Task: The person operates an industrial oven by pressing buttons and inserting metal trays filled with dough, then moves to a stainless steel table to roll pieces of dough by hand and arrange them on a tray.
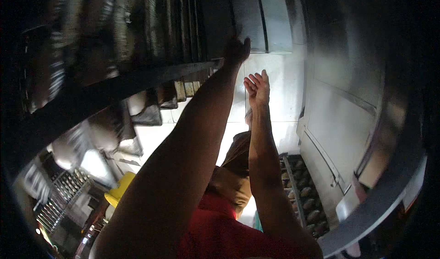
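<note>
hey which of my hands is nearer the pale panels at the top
Left. Your left hand overlaps the lower edge of the pale panels, contact unclear; your right hand is below them.

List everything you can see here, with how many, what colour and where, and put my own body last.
Flat panels: at least two, pale grey, top centre
Blurred racked pieces: many, pale and dark, upper left
Shelf bar: one, dark, across the left
Yellow object: one, yellow, lower left, kind unclear
Floor tiles: several, white, centre
Metal panelling: count unclear, grey, right
Rounded lumps: many, dark, lower right
Red top: one, red, bottom centre
Forearms: two, brown, centre
Left grip: one, shadowed, near the panels
Right grip: one, lit, open above the tiles
</note>
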Demonstrator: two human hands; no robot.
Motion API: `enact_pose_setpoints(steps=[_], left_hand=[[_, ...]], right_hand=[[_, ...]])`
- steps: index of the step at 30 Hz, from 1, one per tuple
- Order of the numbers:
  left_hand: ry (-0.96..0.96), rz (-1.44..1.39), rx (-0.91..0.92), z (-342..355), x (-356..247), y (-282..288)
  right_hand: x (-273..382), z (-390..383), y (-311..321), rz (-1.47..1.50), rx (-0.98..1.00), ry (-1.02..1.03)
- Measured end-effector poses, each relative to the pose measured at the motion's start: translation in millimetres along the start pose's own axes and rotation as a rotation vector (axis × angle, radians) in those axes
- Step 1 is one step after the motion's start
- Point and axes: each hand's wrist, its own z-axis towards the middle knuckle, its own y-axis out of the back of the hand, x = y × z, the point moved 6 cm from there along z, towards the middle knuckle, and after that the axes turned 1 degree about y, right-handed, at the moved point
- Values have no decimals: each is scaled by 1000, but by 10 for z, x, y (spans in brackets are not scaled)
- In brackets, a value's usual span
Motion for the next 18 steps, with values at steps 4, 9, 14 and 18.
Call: enact_pose_setpoints(steps=[4,9,14,18], left_hand=[[-85,-74,-10,731,-103,70],[-144,-20,-51,1281,-233,286],[-142,25,-89,1745,-173,414],[-153,60,-114,2179,-193,514]], right_hand=[[-10,577,116,16,9,20],[-150,1347,300,119,-15,1],[-222,1685,188,239,25,-19],[-317,1860,63,415,63,-33]])
